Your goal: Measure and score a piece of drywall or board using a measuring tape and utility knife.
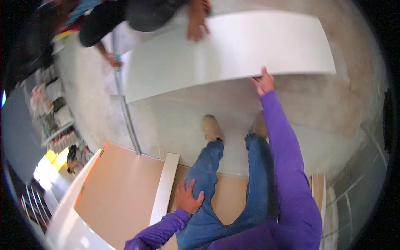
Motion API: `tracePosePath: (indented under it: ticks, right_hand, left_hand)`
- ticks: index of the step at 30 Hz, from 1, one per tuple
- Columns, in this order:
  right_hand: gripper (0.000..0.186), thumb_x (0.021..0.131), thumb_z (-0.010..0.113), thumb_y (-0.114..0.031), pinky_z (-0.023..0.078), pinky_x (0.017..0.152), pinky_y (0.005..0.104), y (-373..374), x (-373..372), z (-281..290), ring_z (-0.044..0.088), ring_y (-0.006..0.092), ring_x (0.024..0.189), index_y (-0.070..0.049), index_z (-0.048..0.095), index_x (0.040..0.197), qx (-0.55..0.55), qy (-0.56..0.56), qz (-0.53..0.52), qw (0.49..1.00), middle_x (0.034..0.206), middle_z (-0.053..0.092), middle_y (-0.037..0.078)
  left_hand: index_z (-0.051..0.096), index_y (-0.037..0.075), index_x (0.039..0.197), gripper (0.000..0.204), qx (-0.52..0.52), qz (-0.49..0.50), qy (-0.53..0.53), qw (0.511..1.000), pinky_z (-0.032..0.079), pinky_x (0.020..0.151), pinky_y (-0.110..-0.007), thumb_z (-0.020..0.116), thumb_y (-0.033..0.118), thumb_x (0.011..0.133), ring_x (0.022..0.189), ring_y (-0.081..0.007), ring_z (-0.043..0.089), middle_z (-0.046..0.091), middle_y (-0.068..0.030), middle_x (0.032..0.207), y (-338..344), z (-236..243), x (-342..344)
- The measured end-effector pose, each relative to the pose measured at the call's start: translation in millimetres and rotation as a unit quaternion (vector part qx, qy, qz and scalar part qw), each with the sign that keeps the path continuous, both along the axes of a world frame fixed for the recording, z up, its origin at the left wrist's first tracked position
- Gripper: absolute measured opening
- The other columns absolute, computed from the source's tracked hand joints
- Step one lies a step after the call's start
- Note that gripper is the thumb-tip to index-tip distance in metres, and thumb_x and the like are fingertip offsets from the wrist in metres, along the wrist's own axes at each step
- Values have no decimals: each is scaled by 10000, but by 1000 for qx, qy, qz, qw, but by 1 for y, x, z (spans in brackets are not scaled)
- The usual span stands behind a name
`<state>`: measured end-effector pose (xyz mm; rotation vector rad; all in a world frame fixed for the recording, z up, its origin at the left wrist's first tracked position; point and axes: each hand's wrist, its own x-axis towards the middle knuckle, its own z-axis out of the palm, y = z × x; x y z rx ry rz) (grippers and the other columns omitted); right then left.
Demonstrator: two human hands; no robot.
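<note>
A long white panel (233, 46) lies across the space in front of my feet, its near edge slightly bowed in this view. My right hand (264, 82) is on that near edge, thumb over the top and fingers at the rim, gripping it. My left hand (189, 198) rests on my left thigh with its fingers spread and nothing in it. Opposite me, a co-worker's hand (196, 28) presses on the panel's top. The co-worker's other hand (113, 61) is at a long metal strip (130, 125) beside the panel's left end.
I sit on brown boards. To my left lie a large tan board (121, 187) with an orange edge and a narrow white strip (164, 187). Grey concrete floor (175, 125) spreads around my shoes. Bags and mixed goods (50, 104) stand at the far left.
</note>
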<state>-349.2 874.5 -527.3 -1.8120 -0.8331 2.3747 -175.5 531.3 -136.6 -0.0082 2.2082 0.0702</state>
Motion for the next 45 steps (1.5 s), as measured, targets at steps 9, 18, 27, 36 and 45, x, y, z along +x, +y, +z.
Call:
tracePosePath:
  ticks: [9, 18, 27, 36, 45]
  right_hand:
    - [319, 962, 522, -145, 630, 653, 464, 5, -25, 150, 638, 350, 854, 57, 372, 1158, 15, -43, -13, 999, 1082, 523, 215]
    - [359, 901, 486, -72, 617, 600, 499, 16, -72, 145, 656, 384, 847, 65, 427, 1227, 58, -70, -26, 996, 1103, 584, 217]
    - [421, 932, 510, -86, 614, 676, 522, 31, -92, 188, 617, 451, 998, 37, 336, 1295, -37, 23, -3, 999, 1224, 510, 221]
    - [374, 954, 475, -291, 532, 775, 546, 104, -66, 71, 607, 418, 1013, -19, 513, 1208, 20, 126, 274, 953, 1244, 559, 170]
    - [341, 886, 563, -361, 531, 691, 396, 62, 258, 329, 675, 212, 738, -39, 674, 887, 272, -208, 668, 661, 810, 688, 126]
  left_hand:
    - [502, 125, 1315, 646, -13, 8, -46, 999, 330, 1034, -536, 618, 472, 783, 1259, -438, 384, 387, -237, 1404, 17, 15, 24]
    - [485, 124, 1344, 666, -81, -21, -45, 995, 379, 1035, -501, 617, 501, 811, 1254, -405, 440, 405, -218, 1418, 21, 22, 39]
    - [463, 137, 1368, 665, -54, 39, -45, 997, 399, 1012, -532, 639, 468, 819, 1277, -436, 426, 378, -228, 1446, 28, 44, -29]
    - [457, 109, 1369, 659, -13, 44, -61, 997, 383, 1007, -567, 644, 416, 816, 1292, -468, 396, 363, -256, 1445, 41, 77, -64]
    - [636, 81, 1151, 485, 160, -254, -15, 954, 460, 909, -456, 497, 428, 842, 1040, -369, 572, 614, -192, 1144, 3, 71, -27]
